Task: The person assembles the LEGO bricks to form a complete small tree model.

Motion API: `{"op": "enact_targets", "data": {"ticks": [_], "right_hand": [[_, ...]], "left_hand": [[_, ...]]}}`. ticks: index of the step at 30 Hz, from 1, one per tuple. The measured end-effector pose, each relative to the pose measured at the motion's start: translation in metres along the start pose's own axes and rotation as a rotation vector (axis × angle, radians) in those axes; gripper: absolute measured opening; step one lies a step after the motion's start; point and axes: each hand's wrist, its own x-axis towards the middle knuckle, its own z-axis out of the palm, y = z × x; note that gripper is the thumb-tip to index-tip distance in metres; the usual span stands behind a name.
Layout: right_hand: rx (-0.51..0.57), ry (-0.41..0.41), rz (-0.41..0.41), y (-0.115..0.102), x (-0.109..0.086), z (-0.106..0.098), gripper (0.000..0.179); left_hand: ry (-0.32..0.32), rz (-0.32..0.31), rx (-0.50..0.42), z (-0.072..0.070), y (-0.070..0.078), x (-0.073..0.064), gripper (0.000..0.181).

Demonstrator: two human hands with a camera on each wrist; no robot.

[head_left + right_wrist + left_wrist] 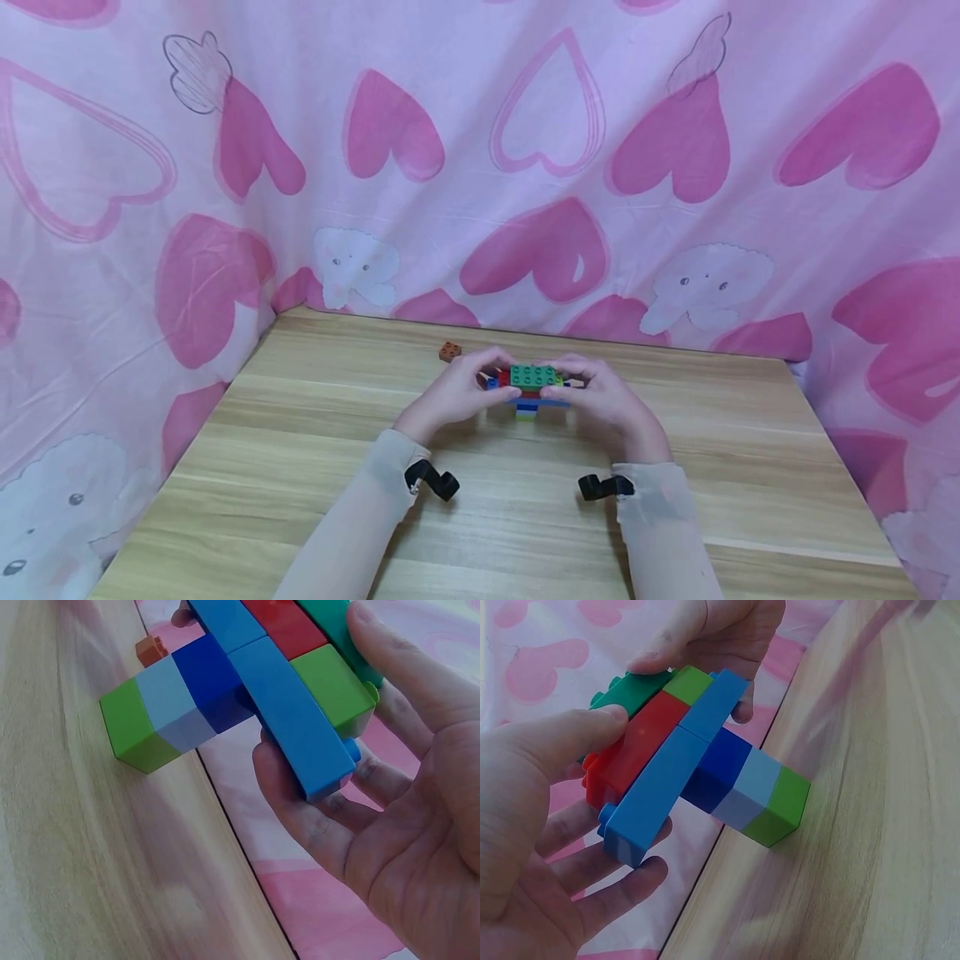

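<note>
A building brick stack (527, 398) stands on the table between both hands, its column upright. From the bottom, the column goes lime (780, 808), pale blue (748, 786) and dark blue (718, 766). Across it lie two blue bricks (658, 786), then a red brick (641, 746) beside a lime brick (690, 685). A green brick (533, 377) tops them. My left hand (463, 387) grips the left end, thumb at the front of the green brick. With its thumb on the green brick too, my right hand (609, 402) holds the right end, fingers behind.
An orange-brown brick (450, 352) with studs lies on the wooden table (510, 517) behind my left hand. Pink curtains (465, 208) with hearts hang along the table's back and side edges. Black bands with mounts (431, 479) are on both wrists.
</note>
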Motion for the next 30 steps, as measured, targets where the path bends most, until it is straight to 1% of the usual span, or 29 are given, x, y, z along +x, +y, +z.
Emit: {"op": "enact_targets", "data": {"ticks": [6,11,18,24,30], "right_hand": [[-0.004,-0.007,-0.019,-0.0017,-0.0006,0.0006,0.035],[0.002,-0.018,-0.031,-0.0017,-0.0006,-0.0005,0.036],[-0.021,-0.003,0.030,-0.0017,-0.0023,0.0016,0.040],[-0.042,0.008,0.046,-0.0003,-0.0038,0.0034,0.040],[-0.038,0.039,0.076,-0.0017,-0.0078,0.0061,0.044]], "left_hand": [[0.003,0.002,-0.006,-0.0002,-0.0019,-0.0007,0.033],[0.003,0.005,0.003,-0.0002,0.0006,-0.0002,0.034],[0.001,0.023,0.033,0.0004,0.0023,0.0002,0.033],[0.006,0.046,0.043,0.0012,0.0011,0.0007,0.032],[0.000,0.029,0.036,0.0017,0.0007,0.0010,0.033]]}}
